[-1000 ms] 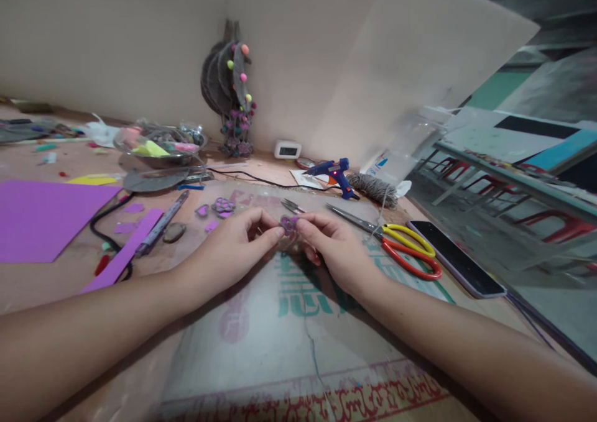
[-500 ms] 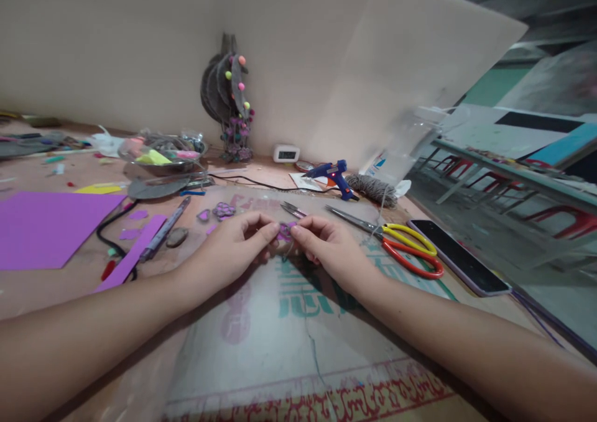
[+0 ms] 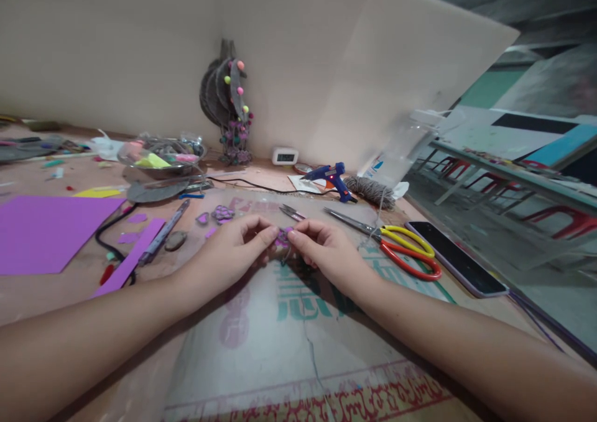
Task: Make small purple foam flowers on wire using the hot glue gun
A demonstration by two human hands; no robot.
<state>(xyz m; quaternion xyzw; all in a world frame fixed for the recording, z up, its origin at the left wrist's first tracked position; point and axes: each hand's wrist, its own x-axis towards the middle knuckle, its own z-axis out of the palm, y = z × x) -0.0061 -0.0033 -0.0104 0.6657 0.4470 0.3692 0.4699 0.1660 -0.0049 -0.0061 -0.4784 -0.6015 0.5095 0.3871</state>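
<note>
Between my fingertips is a small purple and grey flower-like piece (image 3: 282, 237), mostly covered by the fingers. My left hand (image 3: 247, 242) pinches its left side, and my right hand (image 3: 321, 243) pinches the right side. A thin grey strand of yarn (image 3: 311, 353) runs over the printed sheet below the hands. Just left of my left hand lie a similar purple and grey flower (image 3: 222, 214) and a small purple and grey heart-shaped piece (image 3: 202, 219). The tips of small snips (image 3: 290, 211) show behind the fingers.
To the right lie scissors (image 3: 408, 251) with yellow and red handles and a phone (image 3: 454, 257). A blue glue gun (image 3: 333, 176) and a grey yarn bundle (image 3: 372, 191) lie behind. At left are a purple sheet (image 3: 56, 232), a pen (image 3: 165, 232) and a filled bowl (image 3: 161, 171).
Both hands stay at the same spot, still pinching the flower-like piece, which seems slightly turned between the fingers. The whole view has shifted a little.
</note>
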